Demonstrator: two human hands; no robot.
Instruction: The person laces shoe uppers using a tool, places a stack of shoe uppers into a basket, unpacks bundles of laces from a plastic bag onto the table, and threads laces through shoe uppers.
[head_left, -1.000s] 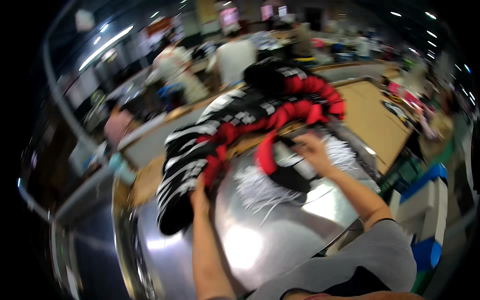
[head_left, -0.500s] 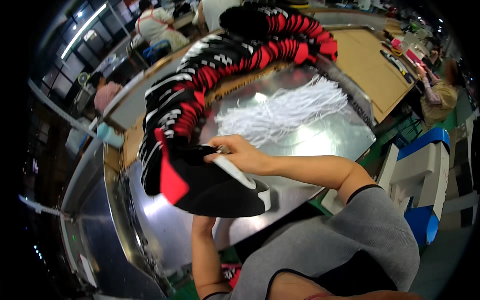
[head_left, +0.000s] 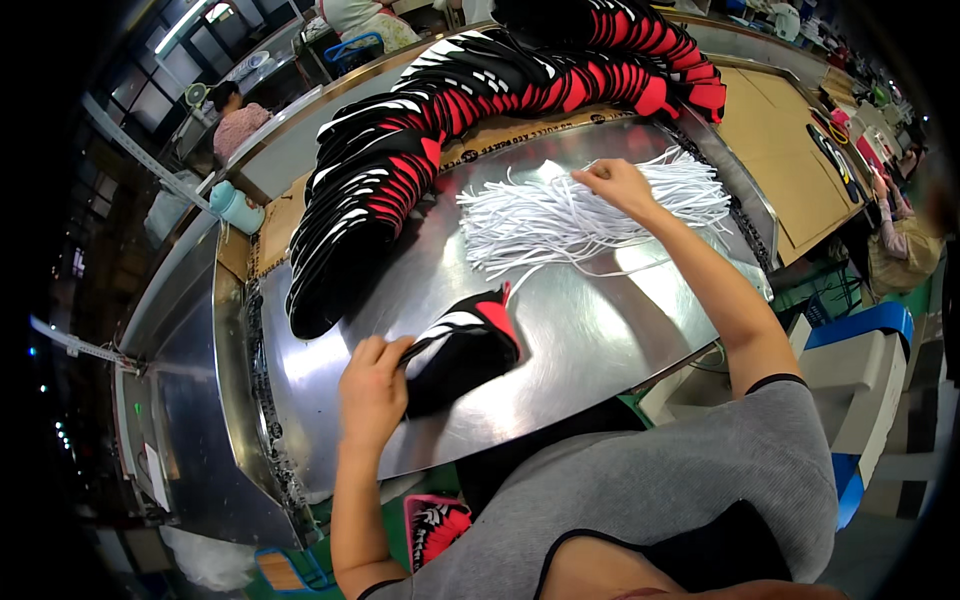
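Note:
My left hand (head_left: 375, 388) is closed on the edge of a black shoe upper (head_left: 455, 362) with white stripes and a red heel part. This upper lies low over the near part of the metal tabletop. Farther off, my right hand (head_left: 615, 187) reaches above a bundle of white laces (head_left: 590, 222). Its thumb and fingers are pinched together, and I cannot make out whether a lace is between them. A long curved row of stacked black, white and red shoe uppers (head_left: 400, 150) stands behind and to the left of the laces.
The metal tabletop (head_left: 560, 325) has raised edges. Cardboard (head_left: 770, 150) covers the surface at the far right, with scissors (head_left: 838, 165) on it. A light-blue bottle (head_left: 237, 207) stands left. More uppers (head_left: 437, 530) sit below the table's edge. Other people work beyond.
The held upper has turned and come down toward the tabletop, away from the row. My right hand has left it and moved up and right to the laces. My left hand now shows beside the upper.

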